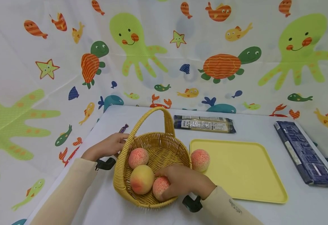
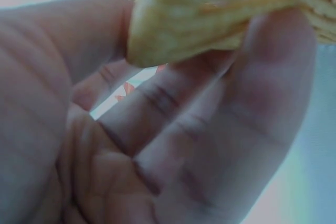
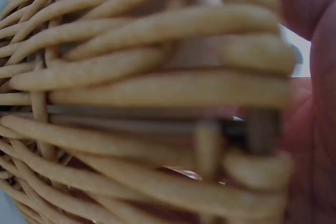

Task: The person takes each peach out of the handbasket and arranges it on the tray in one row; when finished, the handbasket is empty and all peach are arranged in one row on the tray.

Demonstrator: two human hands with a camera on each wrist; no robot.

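A yellow wicker basket (image 1: 159,156) with a tall arched handle stands in the middle of the head view. My left hand (image 1: 112,145) grips its left side near the handle; the left wrist view shows thumb and fingers (image 2: 273,77) around the woven edge. Inside lie a speckled pink peach (image 1: 138,158) and a larger smooth yellow peach (image 1: 142,179). Reaching over the right rim, my right hand (image 1: 181,181) holds another speckled peach (image 1: 160,186) low in the basket. In the right wrist view, the wicker wall (image 3: 131,87) covers most of that hand's fingers.
Right of the basket lies a yellow tray (image 1: 240,168), a speckled peach (image 1: 200,160) at its left edge. Behind are a dark flat packet (image 1: 204,124) and a small purple wrapped piece (image 1: 123,128). A long purple package (image 1: 306,153) lies far right. A sea-animal curtain (image 1: 158,47) hangs behind.
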